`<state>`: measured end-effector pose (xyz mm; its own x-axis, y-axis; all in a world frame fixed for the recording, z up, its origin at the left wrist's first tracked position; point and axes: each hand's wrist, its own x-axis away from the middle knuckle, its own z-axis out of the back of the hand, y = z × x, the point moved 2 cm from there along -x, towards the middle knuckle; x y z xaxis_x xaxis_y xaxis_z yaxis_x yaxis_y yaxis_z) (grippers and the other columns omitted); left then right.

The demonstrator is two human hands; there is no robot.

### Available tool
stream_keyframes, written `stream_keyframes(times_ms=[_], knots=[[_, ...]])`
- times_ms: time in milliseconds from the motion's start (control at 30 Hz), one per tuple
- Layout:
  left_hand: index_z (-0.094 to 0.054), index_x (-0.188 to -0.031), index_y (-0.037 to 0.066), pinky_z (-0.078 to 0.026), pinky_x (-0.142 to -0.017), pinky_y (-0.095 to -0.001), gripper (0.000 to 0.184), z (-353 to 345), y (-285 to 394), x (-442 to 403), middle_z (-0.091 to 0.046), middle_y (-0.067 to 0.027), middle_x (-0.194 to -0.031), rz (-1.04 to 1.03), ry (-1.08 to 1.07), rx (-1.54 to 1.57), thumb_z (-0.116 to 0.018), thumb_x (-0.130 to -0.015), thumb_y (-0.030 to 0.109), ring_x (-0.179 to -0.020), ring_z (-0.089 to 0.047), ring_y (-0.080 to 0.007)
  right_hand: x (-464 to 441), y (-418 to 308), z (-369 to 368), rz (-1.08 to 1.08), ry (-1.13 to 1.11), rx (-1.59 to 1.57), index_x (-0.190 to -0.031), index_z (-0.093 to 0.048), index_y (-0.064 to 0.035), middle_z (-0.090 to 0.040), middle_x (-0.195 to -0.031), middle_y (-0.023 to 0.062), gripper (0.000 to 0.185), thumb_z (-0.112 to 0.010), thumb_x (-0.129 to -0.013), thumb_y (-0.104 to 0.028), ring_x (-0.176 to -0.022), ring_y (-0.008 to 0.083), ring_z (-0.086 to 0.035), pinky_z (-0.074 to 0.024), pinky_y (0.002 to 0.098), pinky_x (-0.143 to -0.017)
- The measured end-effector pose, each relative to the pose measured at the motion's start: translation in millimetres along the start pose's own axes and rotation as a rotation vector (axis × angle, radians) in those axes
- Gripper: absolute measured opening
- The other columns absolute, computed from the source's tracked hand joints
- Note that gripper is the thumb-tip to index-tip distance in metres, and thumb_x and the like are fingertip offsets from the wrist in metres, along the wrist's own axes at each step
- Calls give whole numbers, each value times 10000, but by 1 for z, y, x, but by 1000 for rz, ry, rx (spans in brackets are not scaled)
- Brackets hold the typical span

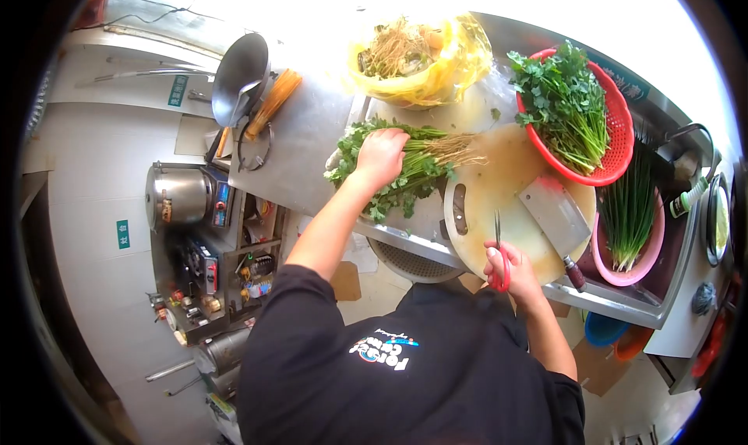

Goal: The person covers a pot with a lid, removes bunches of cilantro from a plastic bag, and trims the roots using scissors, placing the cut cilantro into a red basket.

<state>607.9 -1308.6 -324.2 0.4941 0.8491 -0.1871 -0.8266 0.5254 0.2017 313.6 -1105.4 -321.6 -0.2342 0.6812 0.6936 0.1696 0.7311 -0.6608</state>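
Observation:
My left hand (382,158) is closed over a bunch of cilantro (425,158) lying on the metal counter. The leaves spread to the left and below the hand, while the pale brown roots point right toward a round cutting board (487,200). In my right hand (516,274) is a pair of scissors (501,267) with red handles, its blades pointing up over the board's near part. A cleaver (555,211) with a dark handle rests on the right side of the board.
Behind the bunch stands a yellow plastic bag (421,94) with root trimmings. A red colander (621,133) holds leafy greens; a pink basin (657,246) below it holds green onions. At the left are a wok (238,75), a steel pot (179,196) and a stove (204,266).

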Motion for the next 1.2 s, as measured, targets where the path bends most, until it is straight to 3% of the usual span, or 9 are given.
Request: stream_keyframes(times_ms=[133, 267, 333, 533, 800, 1000, 1100, 1133, 1200], knots=[[-630, -992, 68, -472, -873, -471, 289, -6, -4, -2, -652, -138, -1003, 120, -304, -185, -720, -735, 166, -988, -617, -339, -1, 0, -6, 6, -11, 54, -1224, -546, 16, -599, -717, 35, 412, -607, -961, -295, -565, 93, -564, -467, 236, -512], [-624, -979, 71, -479, -849, -476, 280, -9, -6, 9, -651, -136, -978, 73, -194, -153, -709, -747, 203, -984, -615, -348, 0, 6, -6, 25, -13, 20, -1218, -544, 19, -601, -709, 40, 410, -612, -958, -291, -554, 100, -566, -466, 238, -506], [-627, -977, 60, -490, -830, -471, 270, -13, -10, 11, -648, -147, -961, 313, -289, 27, -698, -780, 230, -977, -613, -358, 3, 7, -6, 16, -8, 2, -1218, -544, 17, -601, -707, 41, 405, -611, -958, -287, -550, 102, -567, -467, 238, -506], [-623, -1012, 47, -498, -844, -458, 325, -18, 3, 9, -652, -166, -993, 294, -441, -140, -718, -802, 276, -991, -616, -351, 2, 14, -2, -9, 7, -51, -1216, -544, 4, -600, -707, 41, 385, -605, -963, -279, -546, 105, -568, -466, 240, -504], [-614, -1003, 42, -507, -877, -459, 327, -24, 10, 22, -644, -171, -1004, 403, -460, -47, -717, -731, 191, -1004, -618, -365, -2, 9, -6, -10, -15, -62, -1210, -542, 5, -590, -705, 35, 380, -596, -968, -283, -541, 104, -559, -459, 241, -495], [-656, -894, 51, -501, -809, -462, 249, -14, 8, 39, -649, -153, -940, 183, -39, -6, -682, -657, 121, -885, -621, -377, -5, 4, -7, -19, -36, -31, -1210, -541, 10, -592, -703, 37, 389, -598, -964, -286, -533, 105, -557, -457, 242, -486], [-655, -959, 32, -513, -787, -449, 259, 8, 3, 44, -677, -171, -948, 423, 23, 223, -658, -718, 126, -879, -641, -372, -9, 4, -4, 3, -25, -24, -1203, -545, 9, -592, -702, 38, 386, -599, -964, -288, -531, 107, -558, -458, 241, -486], [-625, -995, 29, -518, -765, -368, 242, 15, 2, 46, -683, -144, -934, 534, -16, 293, -682, -785, 134, -861, -668, -283, -9, 4, -4, -6, -14, -20, -1200, -548, 8, -593, -703, 38, 384, -600, -963, -290, -531, 108, -560, -459, 242, -486], [-576, -1110, 33, -512, -788, -354, 340, 21, -6, 50, -698, -121, -925, 498, 139, 416, -687, -796, 104, -874, -675, -239, -10, 4, -5, -17, -10, -12, -1197, -551, 6, -593, -704, 38, 382, -601, -962, -291, -532, 108, -562, -460, 242, -487]])
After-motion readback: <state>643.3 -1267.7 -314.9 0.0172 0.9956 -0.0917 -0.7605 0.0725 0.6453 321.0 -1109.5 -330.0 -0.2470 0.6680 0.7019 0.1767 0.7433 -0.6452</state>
